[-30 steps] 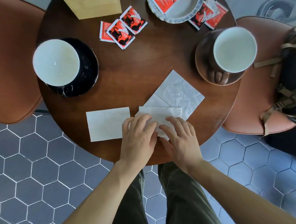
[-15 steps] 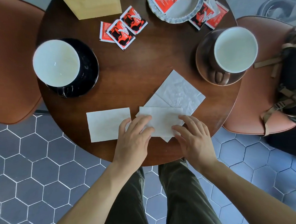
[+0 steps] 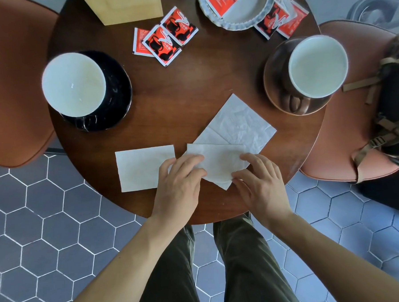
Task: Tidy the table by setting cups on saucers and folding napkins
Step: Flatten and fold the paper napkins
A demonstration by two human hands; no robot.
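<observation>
Both hands have slid apart along the napkin since a second ago, when they lay side by side over its near edge. Going from the left: a white-lined cup point(image 3: 73, 84) sits on a glossy black saucer point(image 3: 119, 90), so that pair looks done to me. Next comes a finished napkin point(image 3: 140, 169), a flat rectangle with soft, matte paper, parked near the edge of the round dark wooden surface point(image 3: 190, 86), I judge to keep it out of the way. My left hand point(image 3: 179, 188) has its grip lying on the left end of the folded napkin point(image 3: 220, 163), fingertips close together and pressing down; whether they pinch the paper I cannot tell. That napkin lies partly over a third, unfolded napkin point(image 3: 241, 123), crinkled and turned like a diamond. My right hand point(image 3: 260, 184) holds the right end the same way, fingers slightly bent on the paper, and again I cannot tell whether they pinch it. I read this as smoothing the crease outward. Farthest right, a brown cup point(image 3: 317, 65) rests on its brown saucer point(image 3: 276, 86). Red sachets point(image 3: 165, 40) lie loose farther back.
</observation>
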